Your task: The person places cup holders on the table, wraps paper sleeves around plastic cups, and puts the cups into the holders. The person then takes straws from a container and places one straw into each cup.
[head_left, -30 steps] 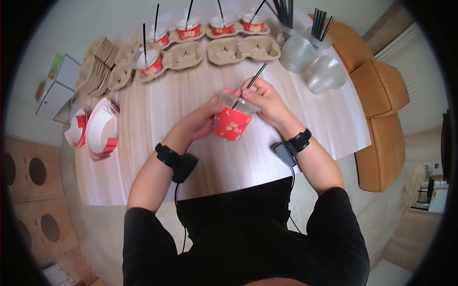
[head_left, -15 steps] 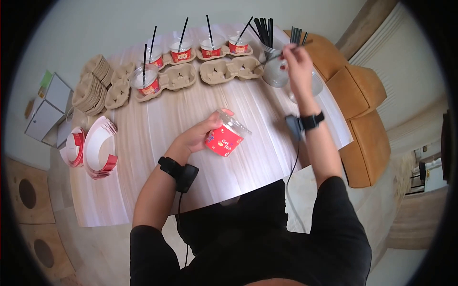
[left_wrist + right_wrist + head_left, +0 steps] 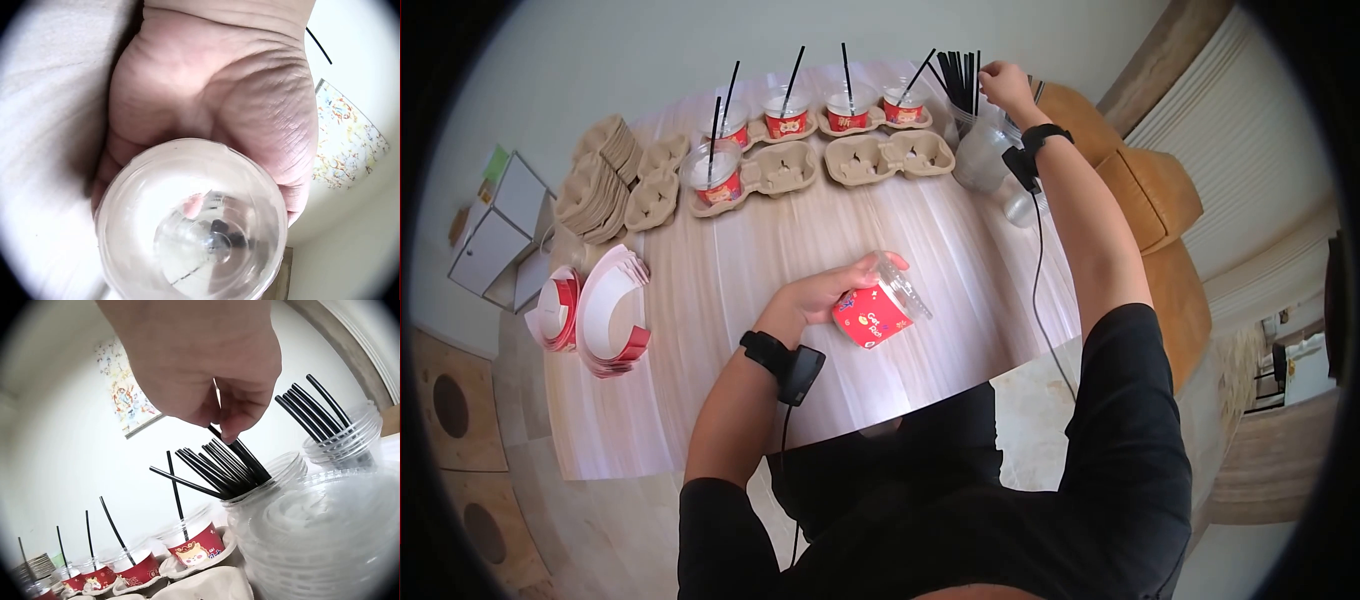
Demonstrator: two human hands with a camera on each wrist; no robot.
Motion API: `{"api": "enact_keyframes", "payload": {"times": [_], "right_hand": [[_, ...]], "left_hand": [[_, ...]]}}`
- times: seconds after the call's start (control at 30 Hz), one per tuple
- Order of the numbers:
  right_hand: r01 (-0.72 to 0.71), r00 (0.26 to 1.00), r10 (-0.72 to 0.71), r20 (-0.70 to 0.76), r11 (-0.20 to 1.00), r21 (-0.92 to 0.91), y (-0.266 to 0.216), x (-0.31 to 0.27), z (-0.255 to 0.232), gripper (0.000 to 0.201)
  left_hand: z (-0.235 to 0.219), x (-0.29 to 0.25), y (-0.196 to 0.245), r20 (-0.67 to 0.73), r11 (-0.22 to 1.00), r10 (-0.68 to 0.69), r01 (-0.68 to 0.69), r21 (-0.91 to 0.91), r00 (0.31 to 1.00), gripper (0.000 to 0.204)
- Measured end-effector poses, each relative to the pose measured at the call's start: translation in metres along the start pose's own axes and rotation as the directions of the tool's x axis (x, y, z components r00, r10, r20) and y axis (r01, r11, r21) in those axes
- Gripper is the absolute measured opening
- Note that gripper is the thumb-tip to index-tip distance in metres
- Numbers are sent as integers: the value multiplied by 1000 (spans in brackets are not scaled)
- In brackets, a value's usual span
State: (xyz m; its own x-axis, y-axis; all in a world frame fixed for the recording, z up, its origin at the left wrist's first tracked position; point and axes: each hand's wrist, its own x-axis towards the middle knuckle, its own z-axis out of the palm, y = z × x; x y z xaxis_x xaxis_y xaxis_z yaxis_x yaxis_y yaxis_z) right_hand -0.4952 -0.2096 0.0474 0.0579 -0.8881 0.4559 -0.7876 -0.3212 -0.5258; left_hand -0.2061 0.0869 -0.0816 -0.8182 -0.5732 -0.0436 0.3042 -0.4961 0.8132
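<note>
My left hand [image 3: 830,290] grips a clear plastic cup [image 3: 868,318] with a red paper sleeve, tilted above the table. A clear lid [image 3: 903,285] sits on its rim, and no straw stands in it. The left wrist view shows the see-through base of the cup [image 3: 215,244] against the palm. At the back right, my right hand [image 3: 1007,85] is raised over a bunch of black straws [image 3: 957,82]. Seen from the right wrist, the thumb and finger of that hand [image 3: 212,381] pinch the top of a black straw [image 3: 250,461] at the bunch.
Cups with red sleeves and straws [image 3: 787,122] stand in pulp carriers [image 3: 775,165] along the back. Stacked carriers [image 3: 590,200] and red-and-white paper sleeves [image 3: 615,310] lie at the left. A stack of clear lids [image 3: 325,519] stands beside more straws [image 3: 312,412].
My right hand has left the cup, carrying a black straw away to the back right, and is now at the straw bunch. My left hand keeps the cup, now slightly lower in view.
</note>
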Motion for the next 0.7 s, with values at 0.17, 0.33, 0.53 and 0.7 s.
{"api": "enact_keyframes", "payload": {"times": [0.17, 0.33, 0.53, 0.7], "right_hand": [[9, 1000, -10, -20, 999, -34, 1, -2, 5, 27], [227, 973, -227, -33, 932, 284, -61, -49, 2, 21], [130, 590, -593, 547, 739, 661, -122, -191, -19, 37], [-4, 644, -537, 544, 709, 705, -111, -230, 5, 41]], "left_hand": [[4, -3, 3, -25, 999, -15, 15, 30, 1000, 66], [1, -3, 0, -96, 995, 31, -40, -87, 995, 53], [-6, 0, 2, -363, 944, 167, -255, -209, 917, 64], [-6, -1, 7, -437, 907, 255, -369, -201, 863, 53]]}}
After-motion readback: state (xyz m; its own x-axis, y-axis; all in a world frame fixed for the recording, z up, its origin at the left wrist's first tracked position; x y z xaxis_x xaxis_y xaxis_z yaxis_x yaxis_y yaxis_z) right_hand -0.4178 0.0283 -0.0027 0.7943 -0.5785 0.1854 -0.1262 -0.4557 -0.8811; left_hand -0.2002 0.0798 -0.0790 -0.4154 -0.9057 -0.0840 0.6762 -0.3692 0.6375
